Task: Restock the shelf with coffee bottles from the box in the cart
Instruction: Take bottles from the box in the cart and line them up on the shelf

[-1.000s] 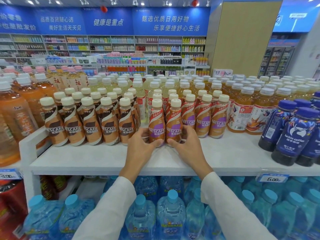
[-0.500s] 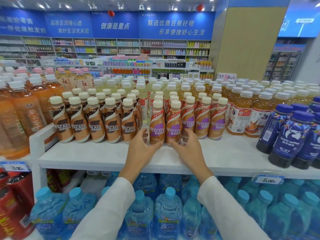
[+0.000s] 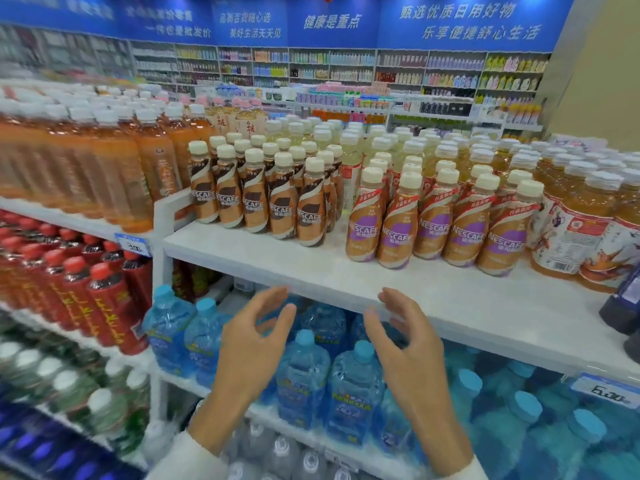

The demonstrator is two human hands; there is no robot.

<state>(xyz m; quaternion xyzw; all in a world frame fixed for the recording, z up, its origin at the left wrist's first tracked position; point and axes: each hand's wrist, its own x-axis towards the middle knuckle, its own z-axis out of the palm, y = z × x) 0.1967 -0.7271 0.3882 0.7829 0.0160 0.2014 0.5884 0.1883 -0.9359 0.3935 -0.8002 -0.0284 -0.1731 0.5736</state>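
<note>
Two groups of waisted plastic coffee bottles (image 3: 433, 223) with ribbed cream caps stand on the smooth white shelf (image 3: 467, 306) (purple labels at one o'clock from the hands, brown labels at eleven). Left hand (image 3: 252, 344) and right hand (image 3: 412, 351) hover palms inward below the shelf's front edge, before crinkled blue water bottles (image 3: 304, 375). Fingers of both are spread, loosely curved, holding nothing; whether the right fingertips touch the lip cannot be told.
</note>
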